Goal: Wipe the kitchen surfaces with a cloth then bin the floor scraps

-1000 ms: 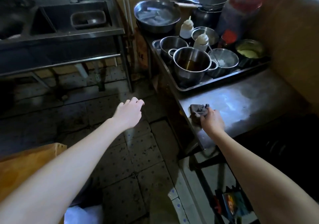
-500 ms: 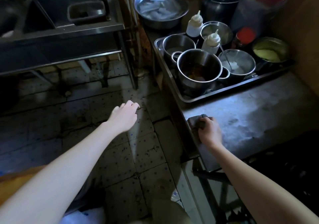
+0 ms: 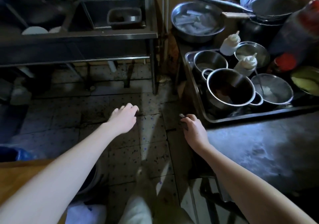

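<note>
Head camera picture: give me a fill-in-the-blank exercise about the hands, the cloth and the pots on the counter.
1. The cloth is gripped by the ___ hand.
2. The left hand holds nothing and hangs over the tiled ___.
3. The pots stand in a metal ___ on the counter.
4. Near the pots stand ___ white squeeze bottles.

Missing words: right; floor; tray; two.

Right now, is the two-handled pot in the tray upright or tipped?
Upright: the pot stands rim-up in the tray, dark contents showing inside.
</note>
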Demonstrator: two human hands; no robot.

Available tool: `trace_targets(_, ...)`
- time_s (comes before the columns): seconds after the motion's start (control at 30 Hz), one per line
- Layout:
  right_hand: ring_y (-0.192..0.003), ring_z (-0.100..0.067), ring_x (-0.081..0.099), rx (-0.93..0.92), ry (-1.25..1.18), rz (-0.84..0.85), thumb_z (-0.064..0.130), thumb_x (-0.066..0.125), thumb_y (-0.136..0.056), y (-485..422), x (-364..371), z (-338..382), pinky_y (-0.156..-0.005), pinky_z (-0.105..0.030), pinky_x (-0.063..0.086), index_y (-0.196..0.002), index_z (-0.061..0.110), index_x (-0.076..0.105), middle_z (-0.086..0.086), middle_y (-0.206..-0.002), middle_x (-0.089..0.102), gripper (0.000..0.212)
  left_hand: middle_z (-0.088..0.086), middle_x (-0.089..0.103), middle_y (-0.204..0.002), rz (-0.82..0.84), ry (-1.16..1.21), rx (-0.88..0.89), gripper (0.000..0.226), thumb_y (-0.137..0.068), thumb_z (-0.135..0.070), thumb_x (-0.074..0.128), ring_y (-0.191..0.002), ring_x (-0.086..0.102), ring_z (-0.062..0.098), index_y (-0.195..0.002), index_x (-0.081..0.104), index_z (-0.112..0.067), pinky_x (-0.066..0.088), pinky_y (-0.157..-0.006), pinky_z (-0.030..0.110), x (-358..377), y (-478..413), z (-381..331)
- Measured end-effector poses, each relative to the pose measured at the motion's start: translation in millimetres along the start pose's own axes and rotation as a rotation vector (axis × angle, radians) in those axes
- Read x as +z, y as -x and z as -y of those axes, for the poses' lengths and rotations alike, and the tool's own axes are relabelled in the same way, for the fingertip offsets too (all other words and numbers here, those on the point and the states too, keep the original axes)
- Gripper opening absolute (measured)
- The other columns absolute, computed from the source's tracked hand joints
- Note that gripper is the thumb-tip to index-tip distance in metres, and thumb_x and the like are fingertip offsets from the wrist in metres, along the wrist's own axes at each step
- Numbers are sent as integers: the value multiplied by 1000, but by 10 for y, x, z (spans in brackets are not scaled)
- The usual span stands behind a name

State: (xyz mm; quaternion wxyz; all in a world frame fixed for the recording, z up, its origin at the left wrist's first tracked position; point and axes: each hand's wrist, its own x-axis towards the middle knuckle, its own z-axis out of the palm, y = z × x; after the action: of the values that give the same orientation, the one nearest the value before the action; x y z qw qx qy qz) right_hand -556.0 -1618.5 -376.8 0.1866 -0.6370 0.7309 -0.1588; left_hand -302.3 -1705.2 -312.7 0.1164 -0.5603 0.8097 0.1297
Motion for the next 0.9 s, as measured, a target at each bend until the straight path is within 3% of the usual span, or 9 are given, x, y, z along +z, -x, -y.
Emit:
trace_targets(0.37, -104, -27, 53, -274, 107, -31, 3, 54, -86, -1603, -32, 1072, -78, -38, 53, -119, 16, 61, -2, -130, 51, 36, 4, 46, -129, -125, 34, -133, 31, -94, -22, 41, -116, 48, 27, -125, 45, -23, 37, -94, 40, -543, -711, 1184)
trace_targets(0.9, -108, -29, 53, -354, 104, -4, 1, 55, -84, -4123, 56, 2480, -81, -40, 53, -125, 15, 56, -4, -131, 49, 43, 3, 46, -130, -175, 65, -193, 32, -96, -18, 39, -114, 50, 26, -126, 46, -22, 37, -94, 41, -1539, -2282, 2608)
